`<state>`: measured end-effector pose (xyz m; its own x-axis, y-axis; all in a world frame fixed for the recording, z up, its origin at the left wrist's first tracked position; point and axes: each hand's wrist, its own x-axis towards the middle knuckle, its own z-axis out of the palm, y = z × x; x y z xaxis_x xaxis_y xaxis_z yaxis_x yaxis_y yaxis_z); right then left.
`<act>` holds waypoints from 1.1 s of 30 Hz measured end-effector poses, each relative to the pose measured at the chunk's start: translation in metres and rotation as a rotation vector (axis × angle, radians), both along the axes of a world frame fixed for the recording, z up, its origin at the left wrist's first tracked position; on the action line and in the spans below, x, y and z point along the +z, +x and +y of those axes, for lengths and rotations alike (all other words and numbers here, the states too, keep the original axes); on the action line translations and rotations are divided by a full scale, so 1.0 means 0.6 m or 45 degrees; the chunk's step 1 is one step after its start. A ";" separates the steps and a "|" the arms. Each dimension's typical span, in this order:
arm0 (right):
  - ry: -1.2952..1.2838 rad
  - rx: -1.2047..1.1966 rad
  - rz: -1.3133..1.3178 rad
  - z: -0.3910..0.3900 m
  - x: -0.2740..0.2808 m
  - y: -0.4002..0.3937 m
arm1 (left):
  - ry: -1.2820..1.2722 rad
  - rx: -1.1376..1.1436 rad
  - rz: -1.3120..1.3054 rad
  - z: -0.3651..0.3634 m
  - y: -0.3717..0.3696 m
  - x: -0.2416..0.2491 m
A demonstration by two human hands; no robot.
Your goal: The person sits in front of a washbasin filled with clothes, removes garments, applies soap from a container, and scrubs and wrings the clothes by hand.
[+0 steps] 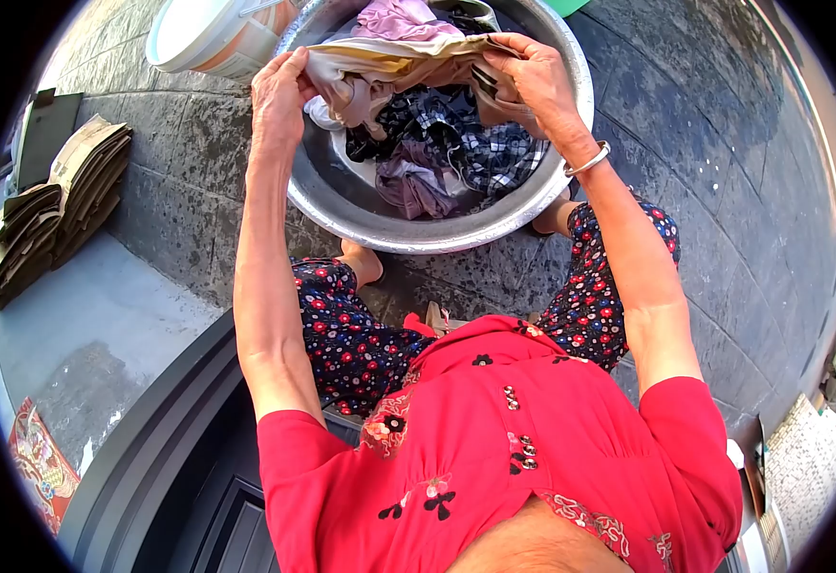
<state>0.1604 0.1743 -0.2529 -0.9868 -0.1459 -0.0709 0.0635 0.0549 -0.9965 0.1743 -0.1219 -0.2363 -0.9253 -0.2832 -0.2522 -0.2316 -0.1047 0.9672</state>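
Both my hands hold up a beige garment [437, 65], stretched between them over a large metal basin [370, 232]. My left hand [279, 91] is closed on its left end. At the other end, my right hand [531, 81] pinches the edge, with a silver bangle [587, 159] on the wrist. The cloth hangs in folds below my fingers. Beneath it in the basin lie a black-and-white checked cloth [502, 158], a mauve cloth [416, 180] and dark fabric. A pink cloth [404, 19] rests at the far side, partly hidden behind the held garment.
A white bucket [213, 38] stands to the left of the basin. Flattened cardboard [69, 196] is stacked farther left on the dark paved floor [714, 181]. My feet are on either side of the basin's near rim. A dark step-like ledge [150, 477] lies at lower left.
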 end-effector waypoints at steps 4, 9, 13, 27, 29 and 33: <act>0.185 -0.099 0.200 -0.006 -0.027 -0.003 | 0.546 0.026 0.128 0.024 -0.012 0.010; -0.046 0.382 -0.247 -0.040 0.003 0.025 | 0.953 -0.020 0.103 0.086 -0.007 0.023; 0.156 0.428 0.170 -0.070 -0.001 0.047 | 1.067 -0.128 0.120 0.112 -0.009 0.022; -1.136 -0.137 -0.474 -0.015 0.010 -0.009 | -0.216 -0.756 -0.237 0.131 0.040 0.020; -1.138 -0.138 -0.477 -0.013 0.009 -0.016 | -0.201 -0.807 -0.294 0.136 0.041 0.006; -1.096 -0.204 -0.458 -0.004 0.015 -0.026 | -0.232 -0.670 -0.274 0.120 0.027 0.003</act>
<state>0.1448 0.1720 -0.2439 -0.9395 -0.1545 -0.3059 0.3179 -0.7261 -0.6097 0.1905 -0.0496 -0.2345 -0.8863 0.1432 -0.4404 -0.4004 0.2409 0.8841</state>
